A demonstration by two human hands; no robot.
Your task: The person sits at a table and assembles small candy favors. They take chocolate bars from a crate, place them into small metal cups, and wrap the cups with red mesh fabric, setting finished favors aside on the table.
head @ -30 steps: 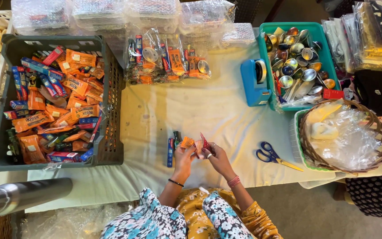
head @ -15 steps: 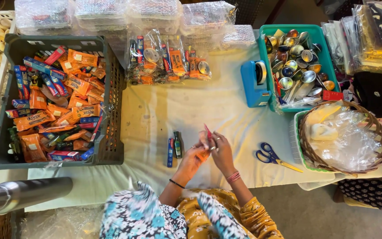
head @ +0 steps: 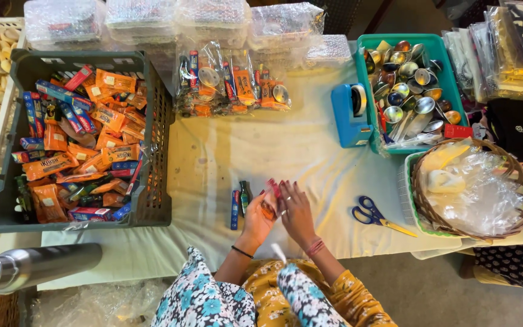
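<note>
Two hands work at the near edge of the table (head: 273, 151), which wears a pale cloth. Largest first: we see a dark plastic crate (head: 152, 200) at the left edge, packed with orange and blue packets. A teal tray (head: 437, 45) of small metal bowls sits toward the far right corner, a blue tape dispenser (head: 349, 115) touching its left side. A wicker basket (head: 519, 175) of clear plastic bags sits at the right edge, below the tray. Clear bagged sets (head: 231, 82) lie along the far edge, middle. Blue-handled scissors (head: 373, 215) lie near the front edge, between hands and basket.

Left hand (head: 258, 218) and right hand (head: 296, 211) meet, fingers touching, just in from the near edge at centre. Left hand pinches a small orange item (head: 267, 210), fingers closed on it. Right hand has fingers curled onto a small red piece (head: 273, 188) sticking up beside the fingertips; we cannot tell how firmly it is gripped. A blue tube (head: 235, 209) and a small dark bottle (head: 245, 197) lie on the cloth just left of the left hand, not touched.
</note>
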